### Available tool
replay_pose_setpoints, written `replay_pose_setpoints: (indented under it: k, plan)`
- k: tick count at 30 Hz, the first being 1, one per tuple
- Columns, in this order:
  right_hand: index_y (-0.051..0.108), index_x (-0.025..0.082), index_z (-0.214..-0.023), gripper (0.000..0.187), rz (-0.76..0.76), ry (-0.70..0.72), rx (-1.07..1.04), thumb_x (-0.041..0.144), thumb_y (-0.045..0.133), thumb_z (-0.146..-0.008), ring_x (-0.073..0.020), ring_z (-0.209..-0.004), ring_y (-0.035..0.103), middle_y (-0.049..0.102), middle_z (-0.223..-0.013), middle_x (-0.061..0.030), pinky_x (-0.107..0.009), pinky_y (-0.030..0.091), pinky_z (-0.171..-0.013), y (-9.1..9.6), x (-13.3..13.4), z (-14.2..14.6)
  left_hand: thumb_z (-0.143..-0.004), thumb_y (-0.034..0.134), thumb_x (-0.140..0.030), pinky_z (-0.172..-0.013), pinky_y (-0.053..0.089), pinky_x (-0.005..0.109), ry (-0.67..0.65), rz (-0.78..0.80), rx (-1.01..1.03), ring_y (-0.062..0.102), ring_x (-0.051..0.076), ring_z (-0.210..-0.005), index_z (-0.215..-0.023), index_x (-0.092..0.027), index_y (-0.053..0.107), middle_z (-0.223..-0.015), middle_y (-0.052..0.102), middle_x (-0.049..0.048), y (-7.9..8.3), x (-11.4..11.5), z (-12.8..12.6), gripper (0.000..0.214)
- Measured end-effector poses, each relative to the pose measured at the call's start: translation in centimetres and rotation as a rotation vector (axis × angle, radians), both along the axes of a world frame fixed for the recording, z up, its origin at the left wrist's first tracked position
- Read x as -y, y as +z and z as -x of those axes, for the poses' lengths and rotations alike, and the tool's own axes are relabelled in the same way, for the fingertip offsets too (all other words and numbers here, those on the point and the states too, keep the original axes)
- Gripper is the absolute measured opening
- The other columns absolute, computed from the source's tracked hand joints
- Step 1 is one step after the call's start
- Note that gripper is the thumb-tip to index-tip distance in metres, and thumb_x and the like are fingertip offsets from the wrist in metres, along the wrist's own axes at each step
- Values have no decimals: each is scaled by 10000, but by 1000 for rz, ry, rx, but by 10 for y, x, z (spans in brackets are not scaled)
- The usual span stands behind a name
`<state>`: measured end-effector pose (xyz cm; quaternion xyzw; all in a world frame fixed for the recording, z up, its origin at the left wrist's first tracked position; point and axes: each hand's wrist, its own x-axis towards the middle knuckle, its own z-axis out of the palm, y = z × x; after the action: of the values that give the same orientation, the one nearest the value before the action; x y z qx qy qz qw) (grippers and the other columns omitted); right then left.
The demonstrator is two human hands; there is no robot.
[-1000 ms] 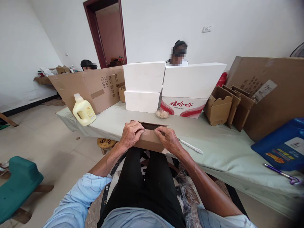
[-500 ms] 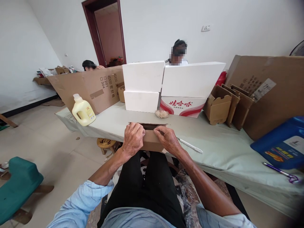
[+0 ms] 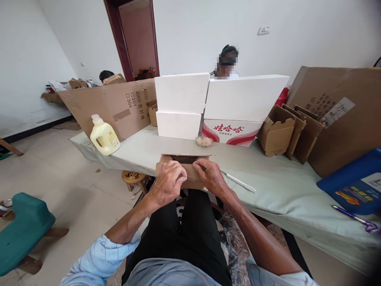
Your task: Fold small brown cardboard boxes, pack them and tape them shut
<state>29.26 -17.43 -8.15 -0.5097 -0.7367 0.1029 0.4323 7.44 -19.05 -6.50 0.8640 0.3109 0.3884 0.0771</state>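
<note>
A small open cardboard box (image 3: 191, 182) stands at the table's near edge, just above my lap. My right hand (image 3: 208, 174) pinches the top edge of its near side between thumb and fingers. Against the left part of that same side is my left hand (image 3: 169, 180), with its fingers curled and thumb and forefinger together. Whatever lies between those fingertips is hidden. The inside of the box looks dark. A white-handled pen-like tool (image 3: 238, 181) lies right of my right hand. Beyond the box sits a small clear bag of pale contents (image 3: 204, 141).
White boxes (image 3: 181, 93) stand stacked across the table (image 3: 139, 149). A yellow jug (image 3: 104, 137) is at left, brown cartons (image 3: 275, 135) and a blue container (image 3: 354, 182) at right. A purple-ended tool (image 3: 354, 217) lies by it. Two people (image 3: 228, 59) sit behind the boxes.
My left hand has left the box's top edge and moved slightly down and right across its near side. My right hand keeps its pinch. The person at far left now has a brown carton raised.
</note>
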Motion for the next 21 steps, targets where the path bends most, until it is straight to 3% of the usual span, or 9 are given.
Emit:
replay_pose_setpoints:
  k: [4, 9, 11, 17, 21]
  plan:
    - [708, 209, -831, 295, 35, 13, -20, 363, 528, -1007, -198, -741, 635, 743, -816, -42, -298, 418, -700, 5, 6, 0, -1023, 560, -179, -940, 510, 371, -97, 150, 185, 656, 209, -986, -927, -217, 632, -973, 715, 47, 18, 2, 18, 126]
    - [676, 202, -761, 471, 139, -8, -115, 524, 518, -1066, -181, -691, 572, 657, -727, -11, -293, 369, -635, 0, 19, 2, -946, 698, -283, -799, 522, 284, 63, 333, 472, 659, 162, -825, -889, -191, 697, -860, 722, 18, 37, -27, 49, 108]
    - [673, 196, -729, 527, 143, -53, -177, 571, 517, -1064, -177, -673, 554, 629, -692, -9, -295, 365, -625, -7, 21, 3, -889, 758, -317, -751, 517, 269, 67, 420, 548, 646, 150, -776, -869, -180, 709, -820, 713, 13, 40, -40, 53, 147]
    - [725, 188, -714, 581, 139, -182, -397, 654, 563, -1019, -179, -639, 557, 620, -640, -21, -306, 399, -628, -19, 26, 13, -764, 856, -342, -702, 508, 261, -74, 706, 583, 616, 128, -703, -834, -159, 717, -763, 703, 14, 41, -64, 35, 240]
    - [748, 186, -712, 633, 185, -219, -534, 743, 599, -974, -183, -598, 576, 632, -623, -36, -316, 442, -614, -16, 33, 19, -729, 864, -336, -708, 515, 264, -128, 772, 591, 614, 124, -694, -817, -155, 716, -747, 706, 12, 40, -71, 23, 250]
